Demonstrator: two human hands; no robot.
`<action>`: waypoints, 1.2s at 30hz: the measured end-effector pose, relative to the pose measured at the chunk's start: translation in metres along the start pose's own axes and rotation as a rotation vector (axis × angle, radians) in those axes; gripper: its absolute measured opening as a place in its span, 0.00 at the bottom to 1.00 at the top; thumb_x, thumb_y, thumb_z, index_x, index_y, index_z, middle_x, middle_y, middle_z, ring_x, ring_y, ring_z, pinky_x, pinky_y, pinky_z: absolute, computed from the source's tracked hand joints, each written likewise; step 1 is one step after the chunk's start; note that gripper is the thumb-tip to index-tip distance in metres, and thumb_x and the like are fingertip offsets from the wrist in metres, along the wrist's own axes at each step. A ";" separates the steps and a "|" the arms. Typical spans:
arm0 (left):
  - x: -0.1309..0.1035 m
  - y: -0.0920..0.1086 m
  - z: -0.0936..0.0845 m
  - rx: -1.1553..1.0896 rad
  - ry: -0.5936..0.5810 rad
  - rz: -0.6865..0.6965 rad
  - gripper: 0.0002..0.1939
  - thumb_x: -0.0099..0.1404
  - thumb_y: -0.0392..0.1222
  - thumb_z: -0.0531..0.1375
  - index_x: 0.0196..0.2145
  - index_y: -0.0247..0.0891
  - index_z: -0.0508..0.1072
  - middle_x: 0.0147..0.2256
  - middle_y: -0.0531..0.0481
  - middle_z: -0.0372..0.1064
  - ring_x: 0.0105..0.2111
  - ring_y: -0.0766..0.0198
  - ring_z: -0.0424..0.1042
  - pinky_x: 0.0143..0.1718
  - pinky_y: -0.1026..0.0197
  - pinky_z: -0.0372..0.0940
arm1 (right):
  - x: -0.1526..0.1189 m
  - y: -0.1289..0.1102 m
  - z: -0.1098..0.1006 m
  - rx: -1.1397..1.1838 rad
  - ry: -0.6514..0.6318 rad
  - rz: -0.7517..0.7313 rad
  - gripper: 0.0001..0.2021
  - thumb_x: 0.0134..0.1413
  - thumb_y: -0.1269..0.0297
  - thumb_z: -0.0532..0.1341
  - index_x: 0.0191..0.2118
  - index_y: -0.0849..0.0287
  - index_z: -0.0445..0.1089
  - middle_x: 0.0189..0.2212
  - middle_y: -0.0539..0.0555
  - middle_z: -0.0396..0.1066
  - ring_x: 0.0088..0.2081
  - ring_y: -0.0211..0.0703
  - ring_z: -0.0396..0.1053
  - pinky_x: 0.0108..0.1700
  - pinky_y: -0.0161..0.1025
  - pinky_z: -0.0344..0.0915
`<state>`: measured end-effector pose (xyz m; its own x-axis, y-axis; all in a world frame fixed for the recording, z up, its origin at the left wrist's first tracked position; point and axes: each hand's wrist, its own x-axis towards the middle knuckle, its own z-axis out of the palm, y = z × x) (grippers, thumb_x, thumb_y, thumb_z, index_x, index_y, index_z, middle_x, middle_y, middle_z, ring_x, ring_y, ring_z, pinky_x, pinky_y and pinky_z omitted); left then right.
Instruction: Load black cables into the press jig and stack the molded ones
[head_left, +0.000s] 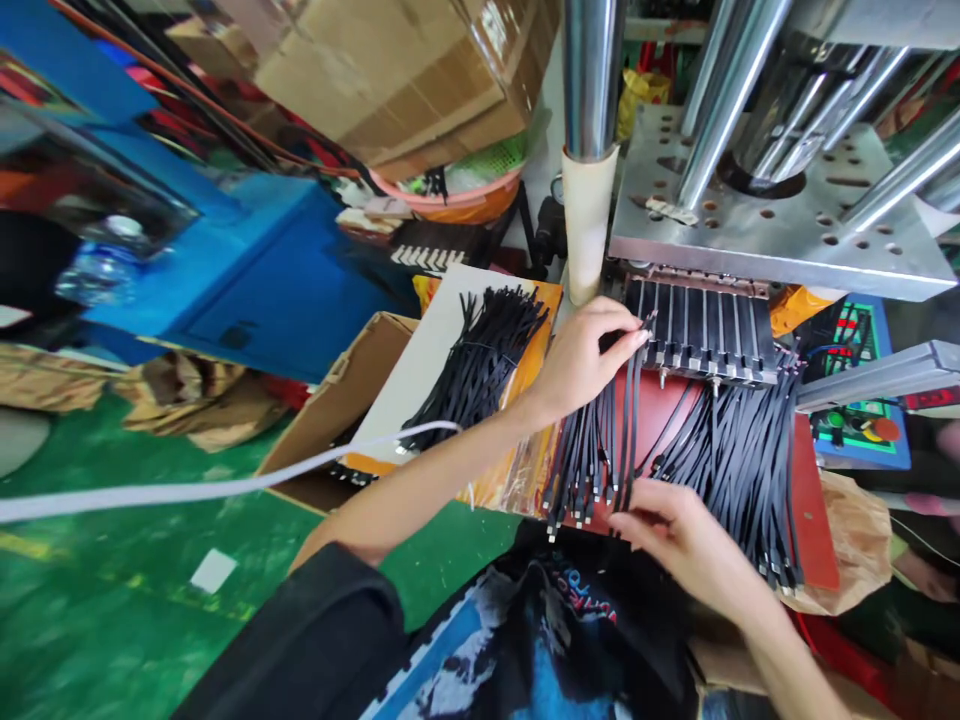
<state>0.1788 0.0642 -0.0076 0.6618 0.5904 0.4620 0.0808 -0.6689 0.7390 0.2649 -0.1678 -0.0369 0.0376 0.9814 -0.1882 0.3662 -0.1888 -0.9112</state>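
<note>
A creased cardboard box (375, 360) gapes beside a spiky bundle (480, 360) of slim black cords. The left hand (589, 350) pinches the thin tip of a smooth, flat cord (628, 430) at the ridged block's (701, 330) left edge. The right hand (667, 525) curls by its lower end; whether it grips, I cannot tell. Rightward, ribbon-like cords (742, 480) fan over a flat red board (817, 500).

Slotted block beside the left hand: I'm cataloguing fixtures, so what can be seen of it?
The slotted block looks metallic: dark with pale parallel strips, and small bolt-like fittings along its near edge. It lies below the holed metal plate, above the red surface. The left hand is at its left end; contact is unclear.
</note>
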 end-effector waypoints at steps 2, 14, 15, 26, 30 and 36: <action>0.025 -0.027 0.011 0.107 -0.016 0.006 0.04 0.73 0.35 0.66 0.38 0.34 0.81 0.47 0.42 0.78 0.53 0.56 0.77 0.61 0.53 0.69 | 0.021 -0.009 -0.036 -0.087 0.023 -0.012 0.21 0.71 0.51 0.62 0.27 0.57 0.70 0.23 0.47 0.68 0.26 0.37 0.65 0.28 0.34 0.60; 0.008 -0.070 -0.011 0.317 -0.297 0.325 0.24 0.79 0.41 0.56 0.69 0.36 0.65 0.71 0.34 0.60 0.71 0.50 0.63 0.72 0.43 0.62 | 0.186 -0.013 -0.134 -0.200 0.313 -0.144 0.23 0.59 0.40 0.68 0.28 0.56 0.73 0.20 0.49 0.72 0.20 0.39 0.68 0.24 0.36 0.62; 0.001 -0.068 -0.016 0.363 -0.364 0.411 0.23 0.79 0.40 0.57 0.68 0.35 0.67 0.72 0.33 0.60 0.72 0.49 0.62 0.72 0.43 0.62 | 0.190 -0.012 -0.135 -0.223 0.321 -0.136 0.22 0.59 0.41 0.68 0.27 0.56 0.73 0.20 0.49 0.72 0.20 0.39 0.67 0.24 0.36 0.61; 0.005 -0.063 -0.007 0.524 -0.387 0.598 0.13 0.79 0.37 0.58 0.55 0.35 0.79 0.61 0.38 0.75 0.66 0.51 0.71 0.63 0.45 0.71 | 0.194 0.002 -0.133 -0.222 0.390 -0.189 0.10 0.62 0.56 0.67 0.36 0.57 0.76 0.19 0.46 0.66 0.19 0.36 0.60 0.23 0.36 0.54; 0.002 -0.064 0.005 0.495 -0.246 0.544 0.11 0.79 0.39 0.59 0.50 0.36 0.82 0.56 0.42 0.80 0.60 0.53 0.77 0.59 0.48 0.74 | 0.192 0.003 -0.134 -0.138 0.384 -0.169 0.15 0.60 0.52 0.69 0.44 0.60 0.78 0.23 0.46 0.67 0.20 0.35 0.61 0.23 0.35 0.55; -0.002 -0.060 0.012 0.439 -0.196 0.416 0.13 0.80 0.39 0.58 0.50 0.35 0.82 0.55 0.42 0.81 0.60 0.55 0.77 0.62 0.51 0.73 | 0.191 0.005 -0.133 -0.142 0.387 -0.169 0.15 0.62 0.53 0.68 0.46 0.60 0.78 0.26 0.49 0.71 0.20 0.35 0.63 0.22 0.35 0.57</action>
<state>0.1815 0.0980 -0.0591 0.8245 0.1750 0.5381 0.0579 -0.9721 0.2273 0.3978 0.0238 -0.0288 0.3018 0.9438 0.1350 0.5199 -0.0442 -0.8531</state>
